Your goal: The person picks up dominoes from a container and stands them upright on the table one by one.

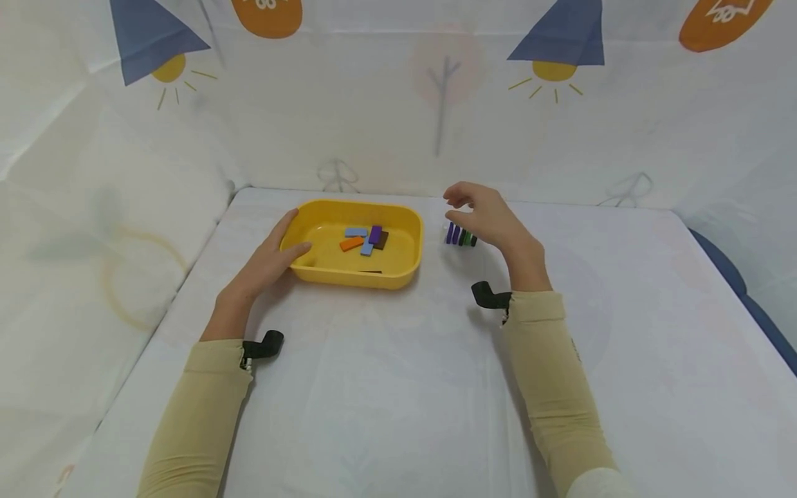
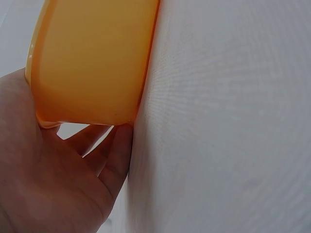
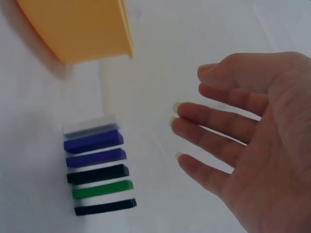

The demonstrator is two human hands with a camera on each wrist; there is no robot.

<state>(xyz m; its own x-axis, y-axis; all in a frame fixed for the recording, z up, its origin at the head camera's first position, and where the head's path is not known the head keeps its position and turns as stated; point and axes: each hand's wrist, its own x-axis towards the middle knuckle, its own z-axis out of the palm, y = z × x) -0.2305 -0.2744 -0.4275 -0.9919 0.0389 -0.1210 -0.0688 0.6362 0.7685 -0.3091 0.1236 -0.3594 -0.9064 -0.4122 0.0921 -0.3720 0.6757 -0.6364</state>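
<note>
A shallow yellow plastic tray (image 1: pixel 398 277) sits near the back of the table. My left hand (image 1: pixel 268 257) grips its left end, the thumb over the rim and the other fingers along the outside wall, as the left wrist view also shows. Inside lie several domino-like tiles: light blue, an orange tile (image 1: pixel 351 243), a purple tile (image 1: pixel 376 234) and a dark brown one. To the tray's right, a row of tiles (image 3: pixel 97 162) stands spaced apart, in white, purple, black and green. My right hand (image 1: pixel 488 216) hovers beside this row with loosely bent fingers, holding nothing.
A white cloth covers the table (image 1: pixel 373 387). Behind it hangs a white printed curtain (image 1: pixel 373 111), with another sheet along the left. A dark blue edge (image 1: pixel 722 263) shows past the table's right side. Each wrist wears a small black camera mount (image 1: pixel 264 344).
</note>
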